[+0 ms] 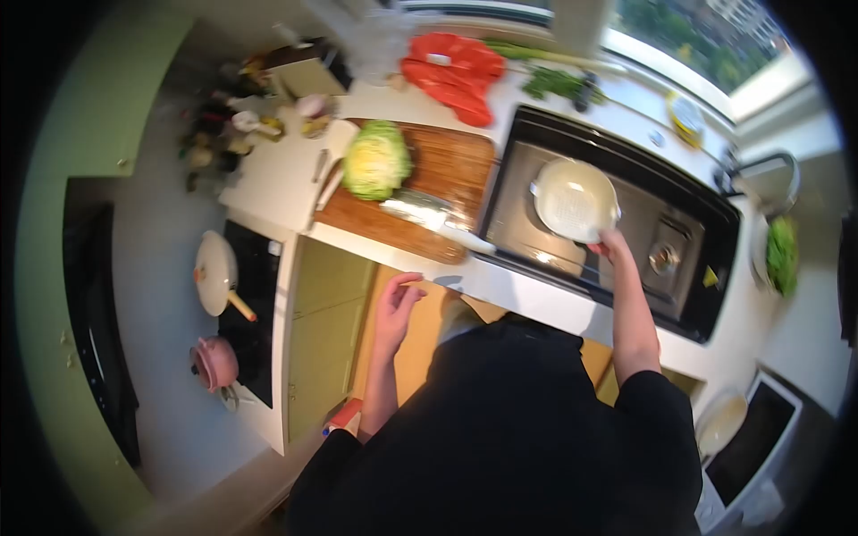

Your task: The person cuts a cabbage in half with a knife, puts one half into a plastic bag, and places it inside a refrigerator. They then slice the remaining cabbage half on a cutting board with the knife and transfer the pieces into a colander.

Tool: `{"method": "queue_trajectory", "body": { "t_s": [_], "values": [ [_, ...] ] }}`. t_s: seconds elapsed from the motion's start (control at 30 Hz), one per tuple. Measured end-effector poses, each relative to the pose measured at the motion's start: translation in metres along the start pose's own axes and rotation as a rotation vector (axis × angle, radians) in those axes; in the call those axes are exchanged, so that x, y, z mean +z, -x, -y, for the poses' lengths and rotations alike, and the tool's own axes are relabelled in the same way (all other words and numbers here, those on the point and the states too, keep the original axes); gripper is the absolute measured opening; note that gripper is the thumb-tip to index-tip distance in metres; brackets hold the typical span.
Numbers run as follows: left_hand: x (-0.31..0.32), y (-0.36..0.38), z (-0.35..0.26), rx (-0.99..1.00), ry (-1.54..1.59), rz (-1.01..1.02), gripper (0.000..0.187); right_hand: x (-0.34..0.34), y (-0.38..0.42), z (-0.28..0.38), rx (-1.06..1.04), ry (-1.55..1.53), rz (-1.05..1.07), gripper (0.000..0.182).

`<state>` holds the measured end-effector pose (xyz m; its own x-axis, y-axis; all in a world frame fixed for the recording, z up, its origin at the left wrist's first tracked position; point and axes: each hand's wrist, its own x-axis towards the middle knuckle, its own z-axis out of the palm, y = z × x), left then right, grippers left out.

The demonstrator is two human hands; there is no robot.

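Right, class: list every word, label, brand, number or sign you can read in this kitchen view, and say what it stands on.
None can be read.
Bottles and jars in the counter corner: any labels too small and blurred.
Yellow mark on the sink's edge: no legible text.
Cleaver on the cutting board: no marking visible.

Home kitchen, sink [688, 223] under window, cutting board [447, 165] with cabbage [375, 161], stovetop [255, 313] with pans

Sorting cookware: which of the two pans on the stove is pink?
The small pink pot, nearest the camera on the black cooktop; the other, a white pan, has a wooden handle.
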<state>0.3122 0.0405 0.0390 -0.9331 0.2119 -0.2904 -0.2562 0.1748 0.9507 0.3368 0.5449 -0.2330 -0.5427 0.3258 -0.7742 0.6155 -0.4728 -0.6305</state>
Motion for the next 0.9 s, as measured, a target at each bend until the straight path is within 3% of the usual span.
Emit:
{"method": "queue_trajectory", "body": {
  "t_s": [0.1, 0.2, 0.23, 0.3, 0.33, 0.43, 0.47, 0.5, 0.57, 0.67, 0.77, 0.87, 0.9],
  "values": [
    [-0.057, -0.05, -0.019, 0.094, -0.021, -0.049, 0.025, -0.012, -0.07, -0.072, 0.122, 0.032, 0.06, 0.023],
    [-0.112, -0.119, -0.032, 0.264, -0.147, -0.142, 0.026, 0.019, -0.012, -0.051, 0.27, -0.119, -0.196, 0.024],
    [-0.132, -0.142, -0.047, 0.258, -0.313, -0.151, 0.026, 0.03, 0.008, -0.04, 0.239, 0.11, -0.302, 0.026],
    [-0.152, -0.195, -0.056, 0.383, -0.344, -0.19, 0.031, 0.056, 0.041, -0.016, 0.181, 0.562, -0.496, 0.032],
    [-0.161, -0.228, -0.054, 0.4, -0.377, -0.155, 0.038, 0.04, 0.015, -0.055, -0.246, 1.035, -0.976, 0.032],
    [-0.159, -0.307, -0.066, 0.409, -0.566, 0.077, 0.085, 0.149, 0.148, 0.028, -0.553, 0.587, -0.693, 0.033],
    [-0.159, -0.339, -0.061, 0.353, -0.699, 0.199, 0.099, 0.184, 0.176, 0.034, -0.602, 0.615, -0.532, 0.032],
    [-0.152, -0.358, -0.064, 0.302, -0.601, 0.316, 0.105, 0.218, 0.204, 0.041, -0.645, 0.628, -0.364, 0.032],
    [-0.143, -0.383, -0.08, 0.139, -0.554, 0.69, 0.104, 0.291, 0.25, 0.049, -0.789, 0.88, -0.174, 0.037],
    [-0.136, -0.395, -0.076, 0.188, -0.722, 0.785, 0.099, 0.341, 0.251, 0.036, -0.905, 1.163, -0.221, 0.05],
    [-0.133, -0.39, -0.065, 0.323, -0.723, 0.829, 0.093, 0.347, 0.22, 0.019, -0.909, 1.227, -0.262, 0.041],
    [-0.132, -0.36, -0.06, 0.436, -0.918, 0.639, 0.093, 0.347, 0.211, 0.024, -0.845, 1.32, -0.223, 0.032],
    [-0.132, -0.355, -0.057, 0.372, -0.801, 0.651, 0.093, 0.344, 0.21, 0.025, -0.851, 1.318, -0.251, 0.028]
  ]
}}
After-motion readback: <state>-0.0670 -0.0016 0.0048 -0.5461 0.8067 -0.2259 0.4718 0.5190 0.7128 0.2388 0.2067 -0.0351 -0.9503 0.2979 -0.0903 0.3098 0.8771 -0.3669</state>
